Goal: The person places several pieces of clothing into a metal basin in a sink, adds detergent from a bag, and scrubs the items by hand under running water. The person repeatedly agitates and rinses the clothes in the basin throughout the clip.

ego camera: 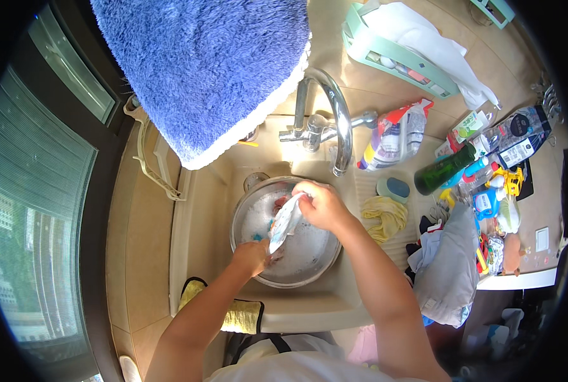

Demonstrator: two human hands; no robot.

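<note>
A round metal basin stands in the beige sink, holding sudsy water with some reddish and blue cloth partly under the foam. Above the water a light, patterned piece of cloth is stretched between both my hands. My right hand grips its upper end over the basin's far side. My left hand has the lower end, near the basin's left rim; the fingertips there are partly hidden. The chrome faucet arches behind the basin, and no running water shows at its spout.
A blue towel hangs at upper left. Right of the basin lie a yellow cloth, a soap box and a grey garment pile. A green bottle and several containers stand beyond. A yellow rag drapes the sink's front edge.
</note>
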